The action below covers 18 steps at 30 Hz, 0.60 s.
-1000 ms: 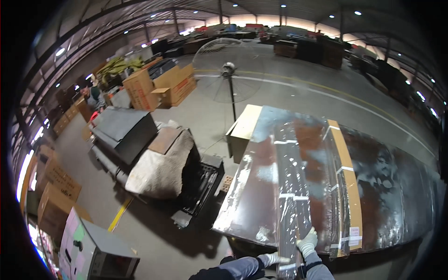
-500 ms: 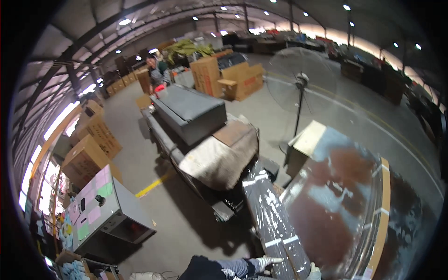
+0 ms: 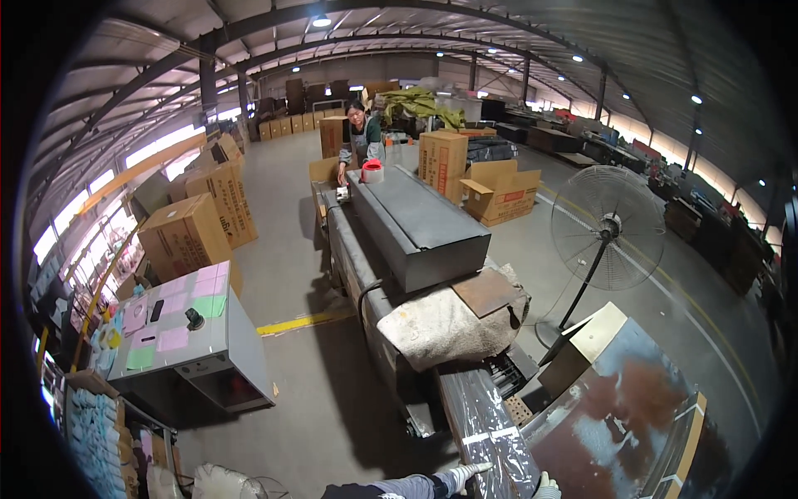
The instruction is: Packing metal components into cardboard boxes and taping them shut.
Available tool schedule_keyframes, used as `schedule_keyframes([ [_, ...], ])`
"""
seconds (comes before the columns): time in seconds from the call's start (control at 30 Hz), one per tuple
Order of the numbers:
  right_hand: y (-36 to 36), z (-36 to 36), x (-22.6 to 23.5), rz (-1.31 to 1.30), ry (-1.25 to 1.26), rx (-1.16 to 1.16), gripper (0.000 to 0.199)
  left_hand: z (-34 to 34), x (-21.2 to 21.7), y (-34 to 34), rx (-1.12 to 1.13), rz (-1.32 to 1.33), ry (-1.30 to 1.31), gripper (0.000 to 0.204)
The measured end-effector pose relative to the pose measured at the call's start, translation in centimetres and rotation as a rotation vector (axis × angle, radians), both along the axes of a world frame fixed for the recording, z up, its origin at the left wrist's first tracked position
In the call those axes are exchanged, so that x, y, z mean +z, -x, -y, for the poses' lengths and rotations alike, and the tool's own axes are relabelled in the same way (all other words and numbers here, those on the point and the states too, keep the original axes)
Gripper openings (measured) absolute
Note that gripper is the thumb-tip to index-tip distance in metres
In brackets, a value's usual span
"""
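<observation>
Bundle (image 3: 475, 407) has swung from table (image 3: 611, 416) to machine (image 3: 349, 254), eleven o'clock, roughly aligned; our left fingers (image 3: 477, 468) and right fingers (image 3: 546, 484) grasp it.

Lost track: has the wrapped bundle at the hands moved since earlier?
Yes: the bundle moved left relative to the rust-stained table, its far end now near the pale cloth.

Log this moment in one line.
left hand: at bundle, left edge | right hand: at right edge | bundle: far end by machine | co-worker: machine's far end
</observation>
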State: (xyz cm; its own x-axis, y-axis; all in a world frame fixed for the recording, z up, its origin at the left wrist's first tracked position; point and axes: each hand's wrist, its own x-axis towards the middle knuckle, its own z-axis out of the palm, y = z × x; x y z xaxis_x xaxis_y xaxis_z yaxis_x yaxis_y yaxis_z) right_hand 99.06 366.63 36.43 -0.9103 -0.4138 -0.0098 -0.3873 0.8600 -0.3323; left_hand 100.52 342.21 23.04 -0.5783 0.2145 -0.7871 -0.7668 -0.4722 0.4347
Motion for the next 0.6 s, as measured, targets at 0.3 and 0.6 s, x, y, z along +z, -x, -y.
schedule_keyframes([
  [0.3,8.7,5.1,-2.2,0.17,-0.102,0.08,0.096,4.5,-1.0,6.9,-0.16,-0.62,0.228,0.053],
  [0.6,17.0,10.0,-0.3,-0.31,0.282,-0.01,0.074,5.6,-2.0,11.7,0.483,-0.092,-0.26,0.044],
])
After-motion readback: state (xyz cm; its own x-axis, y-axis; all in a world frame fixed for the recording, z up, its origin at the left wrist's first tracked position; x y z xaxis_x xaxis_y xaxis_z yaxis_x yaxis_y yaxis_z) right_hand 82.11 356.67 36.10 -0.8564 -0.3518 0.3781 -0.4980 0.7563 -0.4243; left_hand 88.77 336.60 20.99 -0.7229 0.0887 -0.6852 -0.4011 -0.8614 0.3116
